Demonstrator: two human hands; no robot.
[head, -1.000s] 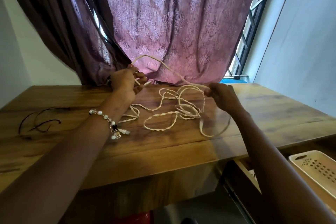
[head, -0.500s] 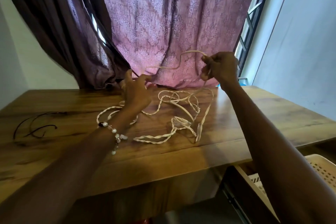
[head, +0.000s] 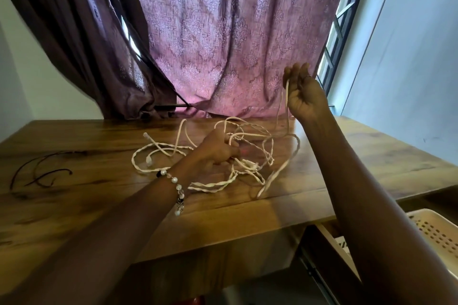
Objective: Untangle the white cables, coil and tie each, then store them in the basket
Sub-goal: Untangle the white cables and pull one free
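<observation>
The cables (head: 223, 156) lie tangled on the table (head: 347, 168), several runs twisted in pairs. One strand is held raised by the right hand (head: 303, 96), pinched between thumb and fingers, and hangs down to the heap. The left hand (head: 215, 151) is closed on strands in the middle of the tangle, pinning it down. The basket (head: 436, 233) stands below the table's right edge, well apart from the cables. The cables are judged light, limp and readily kinked; slip through the fingers is likely. Free plug ends (head: 148, 161) at the left are judged the best places to take hold, with strands drawn out gently, never tugged.
</observation>
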